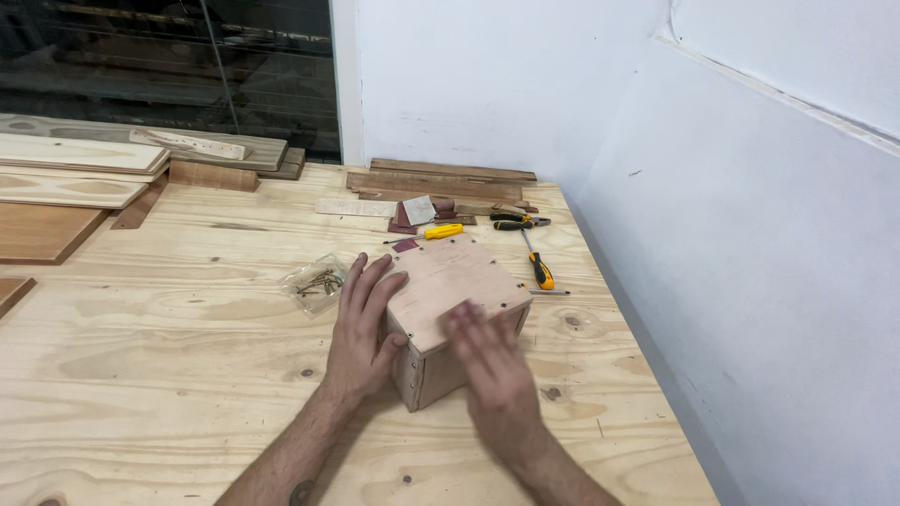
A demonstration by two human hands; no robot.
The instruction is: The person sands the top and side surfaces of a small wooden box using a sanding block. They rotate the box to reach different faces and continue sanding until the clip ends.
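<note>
From the head camera, a small plywood box (450,314) sits on the light wooden table (169,375), nearer the table's right edge than its left and roughly midway between the near and far edges. One corner of the box points toward the person.

The left hand (364,328) lies against the box's left side, fingers spread flat and stretched forward, fingertips reaching the top panel's left edge. It is open and pressed on the wood rather than gripping it.

The right hand (492,365) rests on the near right part of the top panel, fingers loosely extended and draped over the box's near corner. It is blurred, so how firmly it presses cannot be told; it is not closed around anything.

Just left of the box lies a clear plastic bag of screws (319,281). Beyond the box, toward the far right corner of the table, are a yellow-handled screwdriver (433,232), an orange-and-black screwdriver (538,264), pliers (517,222) and scraps of wood (436,183). Boards (75,178) are stacked along the far left edge.
</note>
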